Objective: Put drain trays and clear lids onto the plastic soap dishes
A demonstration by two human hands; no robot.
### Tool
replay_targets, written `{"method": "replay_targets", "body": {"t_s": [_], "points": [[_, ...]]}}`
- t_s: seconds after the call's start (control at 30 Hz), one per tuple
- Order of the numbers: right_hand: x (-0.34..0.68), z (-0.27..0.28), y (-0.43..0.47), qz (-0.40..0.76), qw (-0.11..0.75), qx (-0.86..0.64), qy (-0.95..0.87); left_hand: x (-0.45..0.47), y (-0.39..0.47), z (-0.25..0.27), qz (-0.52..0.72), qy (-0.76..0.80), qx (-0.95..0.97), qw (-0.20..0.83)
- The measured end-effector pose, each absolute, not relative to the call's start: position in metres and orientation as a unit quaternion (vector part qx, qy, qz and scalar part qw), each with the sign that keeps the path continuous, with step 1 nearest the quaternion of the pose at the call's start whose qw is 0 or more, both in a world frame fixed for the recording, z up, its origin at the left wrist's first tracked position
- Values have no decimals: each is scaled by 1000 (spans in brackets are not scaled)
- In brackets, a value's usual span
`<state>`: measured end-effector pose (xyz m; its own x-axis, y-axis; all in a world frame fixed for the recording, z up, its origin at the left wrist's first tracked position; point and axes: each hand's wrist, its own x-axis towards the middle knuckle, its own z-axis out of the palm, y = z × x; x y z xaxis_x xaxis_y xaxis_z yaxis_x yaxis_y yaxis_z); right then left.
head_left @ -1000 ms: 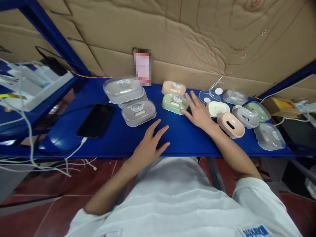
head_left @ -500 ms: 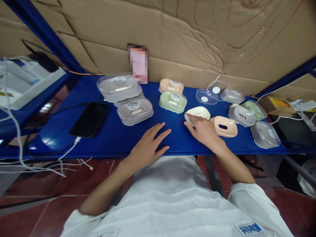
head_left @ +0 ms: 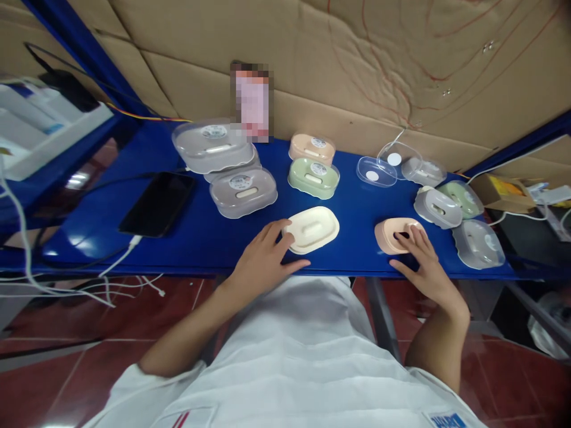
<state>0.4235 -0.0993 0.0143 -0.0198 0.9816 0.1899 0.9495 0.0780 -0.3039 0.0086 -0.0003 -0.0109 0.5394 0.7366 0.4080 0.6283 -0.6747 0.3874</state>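
A cream oval tray (head_left: 319,229) with a raised middle lies on the blue table in front of me. My left hand (head_left: 267,252) touches its left edge, with the fingers spread and the thumb apart. To the right sits a peach oval box part (head_left: 386,236) with a dark slot in its top. My right hand (head_left: 422,261) reaches over it, fingertips at the slot and thumb stretched out along the front; whether it grips is not clear. Beyond the tray stand a green box (head_left: 313,178) and a peach box (head_left: 312,148), both under clear covers.
Grey covered boxes (head_left: 243,193) are grouped at the left near a black phone (head_left: 157,205) with a white cable. Clear covers (head_left: 376,172) lie at the back right. Several more boxes (head_left: 479,244) stand at the right end. A cardboard wall (head_left: 312,107) rises behind.
The cream tray has moved left and nearer to me, to my left hand. My right hand has left the tray and moved right onto the peach box part.
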Motion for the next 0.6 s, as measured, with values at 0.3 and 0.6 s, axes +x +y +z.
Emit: {"method": "replay_targets", "body": {"t_s": [0.3, 0.6], "points": [[356, 24, -71, 20, 249, -618, -745, 2, 1, -15, 288, 350, 872, 185], [360, 18, -73, 28, 244, -610, -754, 1, 2, -10, 258, 327, 884, 210]]}}
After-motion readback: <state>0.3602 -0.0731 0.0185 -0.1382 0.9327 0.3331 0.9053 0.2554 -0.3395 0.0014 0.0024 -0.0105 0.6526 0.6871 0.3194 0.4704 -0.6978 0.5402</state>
